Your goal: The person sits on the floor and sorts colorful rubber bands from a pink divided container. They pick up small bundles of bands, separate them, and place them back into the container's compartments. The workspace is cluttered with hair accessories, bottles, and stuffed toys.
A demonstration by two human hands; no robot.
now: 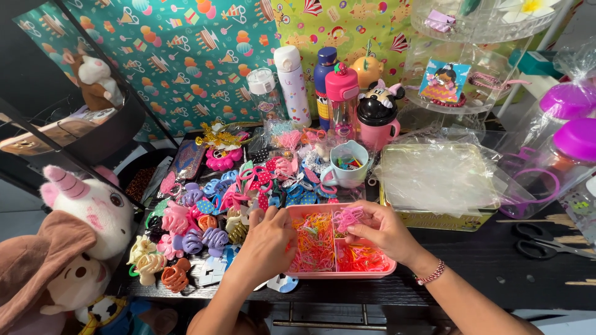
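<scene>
— At the table's near edge, what are your hands on?

— Your right hand (382, 228) has its fingers pinched on a bunch of pink elastic bands (347, 217) over the pink divided tray (338, 272). Your left hand (268, 239) rests on the tray's left rim, fingers curled together.

— And around you?

— Hair claws (186, 232) crowd in at nine o'clock, just beside the tray. A pale blue cup (347, 164) stands at twelve, a plastic-covered tin (437, 183) at one, scissors (546, 242) at three, well apart.
</scene>
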